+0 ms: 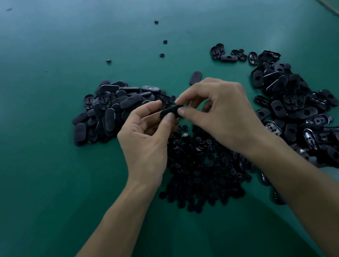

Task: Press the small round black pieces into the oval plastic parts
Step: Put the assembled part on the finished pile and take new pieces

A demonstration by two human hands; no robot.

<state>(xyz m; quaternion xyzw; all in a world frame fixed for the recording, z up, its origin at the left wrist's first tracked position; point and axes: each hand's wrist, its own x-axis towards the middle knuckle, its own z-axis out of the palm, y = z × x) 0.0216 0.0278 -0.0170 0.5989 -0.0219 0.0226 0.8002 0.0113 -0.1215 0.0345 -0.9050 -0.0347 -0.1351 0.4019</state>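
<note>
My left hand and my right hand meet above the table and pinch one black oval plastic part between thumbs and forefingers, each at one end. Whether a round piece sits in it is hidden by my fingers. Below my hands lies a heap of small round black pieces. A pile of oval parts lies to the left. A larger pile of oval parts lies to the right.
The green table top carries a single oval part just beyond my hands and a few stray round pieces farther back. The table's edge runs diagonally at the upper right.
</note>
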